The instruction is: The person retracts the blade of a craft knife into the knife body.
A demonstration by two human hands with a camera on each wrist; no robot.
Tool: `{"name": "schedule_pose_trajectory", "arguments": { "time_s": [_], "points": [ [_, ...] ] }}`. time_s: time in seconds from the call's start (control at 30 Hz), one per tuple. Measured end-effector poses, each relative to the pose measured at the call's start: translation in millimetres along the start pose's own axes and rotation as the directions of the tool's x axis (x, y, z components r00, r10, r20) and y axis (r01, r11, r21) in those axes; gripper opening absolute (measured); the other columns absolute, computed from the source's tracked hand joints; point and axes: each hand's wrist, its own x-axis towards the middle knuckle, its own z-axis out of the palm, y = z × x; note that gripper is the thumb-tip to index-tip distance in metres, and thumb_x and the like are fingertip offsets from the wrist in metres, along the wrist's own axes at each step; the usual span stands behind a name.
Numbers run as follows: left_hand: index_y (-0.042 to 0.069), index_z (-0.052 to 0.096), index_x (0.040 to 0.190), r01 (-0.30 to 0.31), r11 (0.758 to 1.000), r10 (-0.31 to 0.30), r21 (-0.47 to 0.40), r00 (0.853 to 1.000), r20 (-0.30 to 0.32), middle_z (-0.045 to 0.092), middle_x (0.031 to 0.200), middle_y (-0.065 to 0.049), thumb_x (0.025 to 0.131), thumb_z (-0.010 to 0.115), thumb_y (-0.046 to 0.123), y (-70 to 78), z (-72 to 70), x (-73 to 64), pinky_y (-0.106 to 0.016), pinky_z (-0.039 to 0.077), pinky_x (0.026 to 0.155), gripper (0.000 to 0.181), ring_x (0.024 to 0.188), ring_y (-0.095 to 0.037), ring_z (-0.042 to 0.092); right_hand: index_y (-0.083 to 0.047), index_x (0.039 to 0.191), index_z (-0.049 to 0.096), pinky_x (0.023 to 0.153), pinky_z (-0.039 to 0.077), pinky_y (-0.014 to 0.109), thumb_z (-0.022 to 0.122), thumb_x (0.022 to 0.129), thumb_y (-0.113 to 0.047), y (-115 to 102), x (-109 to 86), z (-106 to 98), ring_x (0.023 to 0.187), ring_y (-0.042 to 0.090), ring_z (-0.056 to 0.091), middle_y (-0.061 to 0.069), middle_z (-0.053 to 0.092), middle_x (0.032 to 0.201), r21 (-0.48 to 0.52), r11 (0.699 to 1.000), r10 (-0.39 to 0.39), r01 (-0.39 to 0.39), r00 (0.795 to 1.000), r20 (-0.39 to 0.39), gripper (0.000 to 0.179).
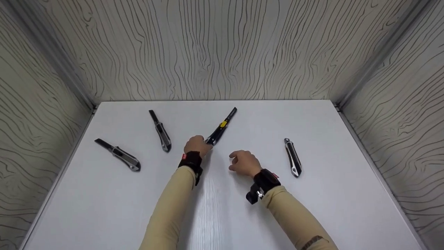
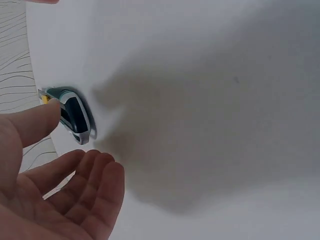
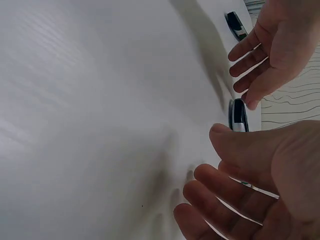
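A dark utility knife with a yellow slider (image 1: pixel 223 124) lies at the back middle of the table, blade end pointing away. My left hand (image 1: pixel 197 145) is at its near end. In the left wrist view the left thumb and fingers (image 2: pixel 100 185) are spread apart, with the knife (image 2: pixel 75 112) lying just beyond them; contact cannot be made out. My right hand (image 1: pixel 245 163) hovers over the table to the right, fingers loosely bent and holding nothing. The right wrist view shows the right hand (image 3: pixel 240 195) with thumb and fingers apart.
Two grey-and-black utility knives (image 1: pixel 161 133) (image 1: pixel 121 156) lie to the left, dark ends pointing away. Another utility knife (image 1: pixel 293 157) lies to the right. The white table (image 1: pixel 340 194) is bounded by wood-grain panels (image 1: pixel 215 48) behind and at both sides.
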Motion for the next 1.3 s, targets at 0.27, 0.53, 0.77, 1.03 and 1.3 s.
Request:
{"name": "schedule_pose_trajectory", "arguments": {
  "time_s": [0.27, 0.53, 0.77, 1.03, 1.3],
  "points": [
    [0.002, 0.070, 0.103, 0.006, 0.997, -0.001, 0.078, 0.998, -0.064, 0.065, 0.099, -0.013, 0.082, 0.073, 0.033, 11.8, 15.7, 2.9, -0.041, 0.054, 0.078, 0.038, 0.088, -0.027, 0.063, -0.007, 0.117, 0.069, 0.078, 0.054, 0.038, 0.078, 0.078, -0.017, -5, -2.7, 2, 0.089, 0.021, 0.066, 0.007, 0.073, 0.099, -0.005, 0.999, -0.043, 0.043, 0.999, 0.022, 0.042],
    [0.002, 0.070, 0.105, -0.022, 0.997, 0.035, 0.074, 0.984, -0.174, 0.063, 0.105, -0.016, 0.082, 0.074, 0.032, 12.9, 30.2, 3.4, -0.045, 0.051, 0.084, 0.037, 0.100, -0.032, 0.060, -0.006, 0.114, 0.070, 0.078, 0.054, 0.038, 0.076, 0.076, -0.017, -7, -2.5, 2, 0.089, 0.023, 0.068, 0.007, 0.075, 0.095, 0.018, 0.997, -0.068, 0.068, 0.998, 0.006, 0.040],
    [0.004, 0.071, 0.103, -0.010, 0.995, 0.031, 0.103, 0.978, -0.207, 0.064, 0.104, -0.014, 0.081, 0.076, 0.031, 11.2, 35.7, 7.6, -0.044, 0.052, 0.083, 0.035, 0.098, -0.030, 0.060, -0.006, 0.115, 0.070, 0.079, 0.054, 0.037, 0.076, 0.077, -0.018, -4, -1.4, 4, 0.089, 0.022, 0.068, 0.007, 0.075, 0.096, 0.031, 0.998, -0.049, 0.049, 0.999, 0.007, 0.040],
    [0.004, 0.071, 0.106, -0.061, 0.988, 0.092, 0.140, 0.970, -0.226, 0.065, 0.106, -0.013, 0.082, 0.077, 0.030, 8.9, 40.0, 10.7, -0.044, 0.052, 0.085, 0.036, 0.100, -0.031, 0.061, -0.005, 0.115, 0.070, 0.080, 0.054, 0.037, 0.076, 0.079, -0.018, 0, -2.4, 5, 0.090, 0.021, 0.068, 0.007, 0.074, 0.096, 0.052, 0.996, -0.068, 0.068, 0.998, 0.012, 0.039],
    [0.006, 0.071, 0.107, -0.111, 0.982, 0.150, 0.153, 0.951, -0.271, 0.065, 0.103, -0.012, 0.083, 0.075, 0.036, 5.3, 42.0, 7.7, -0.044, 0.049, 0.086, 0.039, 0.099, -0.029, 0.062, -0.005, 0.118, 0.068, 0.079, 0.054, 0.035, 0.075, 0.081, -0.017, 2, -2.0, 2, 0.086, 0.018, 0.067, 0.007, 0.074, 0.097, 0.079, 0.994, -0.080, 0.078, 0.996, 0.026, 0.039]
  ]
}}
